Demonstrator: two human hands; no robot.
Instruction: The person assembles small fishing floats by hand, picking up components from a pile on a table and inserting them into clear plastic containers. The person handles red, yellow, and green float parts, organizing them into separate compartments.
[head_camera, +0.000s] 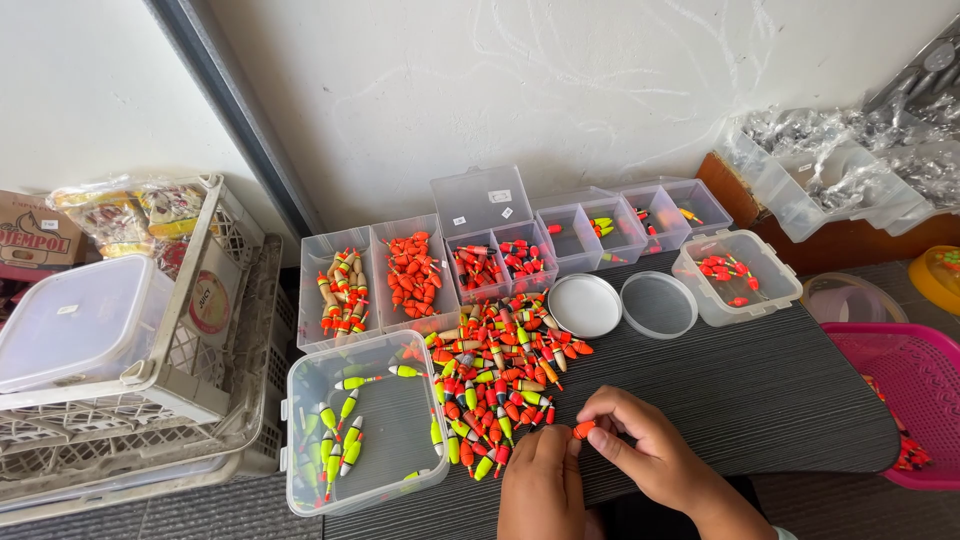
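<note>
At the near edge of the dark table, both hands work just right of the float pile. Right hand: thumb and forefinger pinched on a small orange float, held just above the tabletop. Left hand: fingers curled in, fingertips meeting the same float from the other side; can't tell if it's truly gripping or just steadying.

Landmark = pile. Left of it: clear tub with long yellow-green floats. Behind it: row of clear compartment boxes, sorted by type, orange ones mostly. Behind-right: two round lids, then a small tub with a few red floats. Far left: white crates.

Step in hand, my read: sorting, one float picked and being checked or oriented. Next move calls for matching shape and colour to the right compartment, then a reach over the pile without nudging it.
</note>
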